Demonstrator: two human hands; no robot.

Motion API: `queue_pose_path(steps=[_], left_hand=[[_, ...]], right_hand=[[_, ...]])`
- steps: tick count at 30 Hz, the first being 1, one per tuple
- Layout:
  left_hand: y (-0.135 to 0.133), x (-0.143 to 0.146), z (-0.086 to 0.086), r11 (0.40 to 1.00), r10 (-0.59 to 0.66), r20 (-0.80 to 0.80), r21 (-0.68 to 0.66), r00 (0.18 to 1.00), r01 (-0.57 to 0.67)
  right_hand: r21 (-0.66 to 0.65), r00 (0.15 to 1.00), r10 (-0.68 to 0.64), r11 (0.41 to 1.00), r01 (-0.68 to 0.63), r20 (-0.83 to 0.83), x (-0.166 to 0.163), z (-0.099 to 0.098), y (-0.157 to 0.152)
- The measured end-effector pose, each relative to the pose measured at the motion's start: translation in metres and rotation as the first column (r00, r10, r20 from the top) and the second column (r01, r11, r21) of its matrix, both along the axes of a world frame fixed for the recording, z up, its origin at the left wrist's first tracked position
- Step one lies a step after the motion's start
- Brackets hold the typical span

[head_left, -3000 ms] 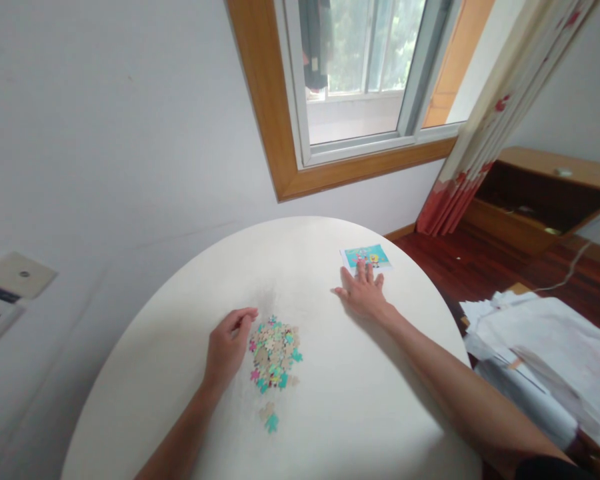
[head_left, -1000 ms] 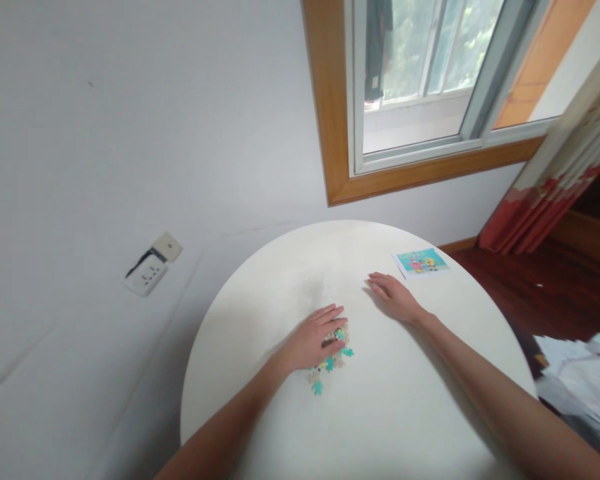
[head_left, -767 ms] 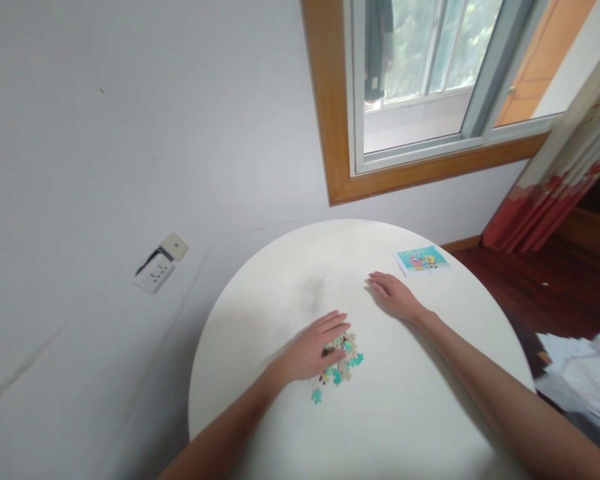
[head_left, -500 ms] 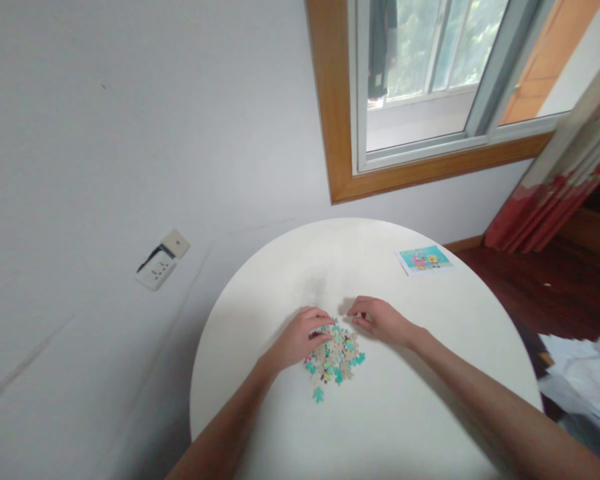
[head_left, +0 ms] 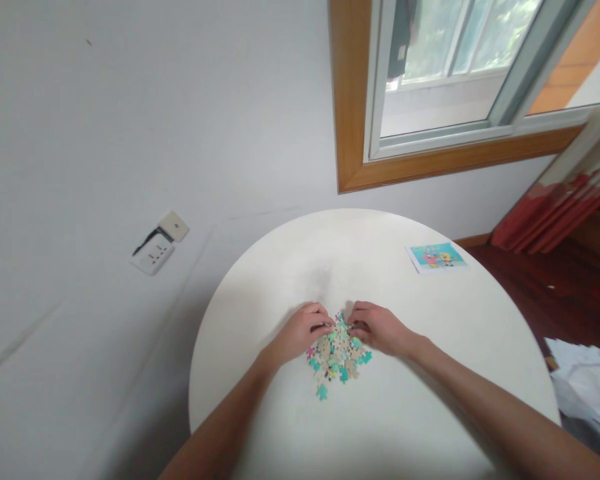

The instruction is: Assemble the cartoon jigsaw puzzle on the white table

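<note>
A loose heap of small jigsaw puzzle pieces (head_left: 336, 353) lies on the round white table (head_left: 380, 420). Some pieces show turquoise, yellow or pink print, others a plain beige back. My left hand (head_left: 305, 330) reaches into the upper left of the heap, thumb and fingers bent together at the pieces. Opposite it, my right hand (head_left: 377, 328) touches the upper right edge with curled fingers. Whatever sits between the fingertips of either hand is too small or hidden to make out. One turquoise piece (head_left: 322, 392) lies apart, nearest to me.
A picture card with cartoon figures (head_left: 437, 257) lies at the table's far right. Behind are a wall with a power socket (head_left: 153, 254) and a wood-framed window (head_left: 353, 167). Right of the table are a red and cream curtain (head_left: 525, 213) and white papers or bags (head_left: 587, 380).
My right hand has come in from the right to the heap, closing the gap to my left hand. My left hand stays at the heap. The camera view has shifted slightly.
</note>
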State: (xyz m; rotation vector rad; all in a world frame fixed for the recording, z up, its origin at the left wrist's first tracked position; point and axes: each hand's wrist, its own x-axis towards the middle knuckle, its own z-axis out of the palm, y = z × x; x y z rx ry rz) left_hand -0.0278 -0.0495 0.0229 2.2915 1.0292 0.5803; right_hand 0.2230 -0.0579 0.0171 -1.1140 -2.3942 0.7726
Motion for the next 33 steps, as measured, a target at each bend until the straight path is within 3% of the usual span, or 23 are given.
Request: queue_pose_path(steps=[7, 12, 14, 16, 19, 23, 26, 30, 33], left_hand=[[0.006, 0.0, -0.006, 0.988, 0.154, 0.101, -0.039, 0.983, -0.151], [0.012, -0.01, -0.009, 0.954, 0.298, 0.038, -0.019, 0.954, -0.298], [0.014, -0.014, -0.01, 0.938, 0.346, -0.005, -0.01, 0.938, -0.346], [0.015, -0.016, -0.01, 0.919, 0.393, -0.034, -0.002, 0.919, -0.393], [0.015, -0.016, -0.011, 0.895, 0.445, -0.06, 0.03, 0.893, -0.444], [0.015, -0.017, -0.01, 0.874, 0.485, -0.07, 0.073, 0.872, -0.481], [0.012, -0.017, -0.007, 0.906, 0.419, -0.002, 0.073, 0.908, -0.417], [0.001, -0.013, 0.001, 0.992, 0.116, 0.044, 0.037, 0.992, -0.118], [-0.007, -0.009, 0.005, 0.997, -0.053, -0.02, 0.051, 0.998, 0.054]], right_hand=[[-0.096, 0.99, -0.098, 0.991, 0.089, -0.096, -0.001, -0.006, 0.0], [-0.211, 0.954, -0.212, 0.963, 0.166, -0.214, 0.004, -0.015, 0.006], [-0.156, 0.933, -0.291, 0.952, 0.262, -0.21, 0.008, -0.015, 0.01], [-0.015, 0.927, -0.332, 0.942, 0.335, -0.176, 0.012, -0.012, 0.013], [0.161, 0.949, -0.305, 0.935, 0.315, -0.083, 0.016, -0.006, 0.015], [0.132, 0.97, -0.24, 0.963, 0.235, 0.029, 0.018, -0.002, 0.015], [0.102, 0.981, -0.195, 0.976, 0.191, 0.027, 0.022, 0.002, 0.014], [0.056, 1.0, 0.009, 0.998, -0.009, -0.004, 0.026, 0.013, 0.008], [-0.003, 0.996, 0.085, 0.996, -0.085, 0.03, 0.024, 0.019, 0.002]])
